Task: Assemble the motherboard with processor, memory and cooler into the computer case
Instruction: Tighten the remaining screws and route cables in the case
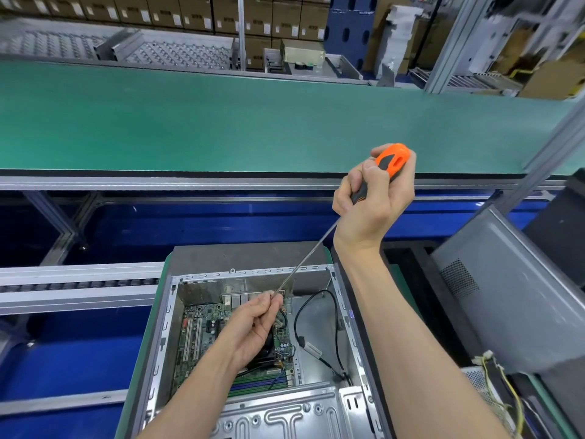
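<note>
While the motherboard (202, 331) sat inside the open computer case (354, 315), the right hand (373, 198) was wrapped around the orange handle of a long screwdriver (392, 161), and the left hand (256, 324) pinched its shaft near the tip, which was hidden behind the fingers. Judged risk: the angled shaft could slip off a screw and gouge the board or snag the black cable (299, 315). No brand or label text was legible.
</note>
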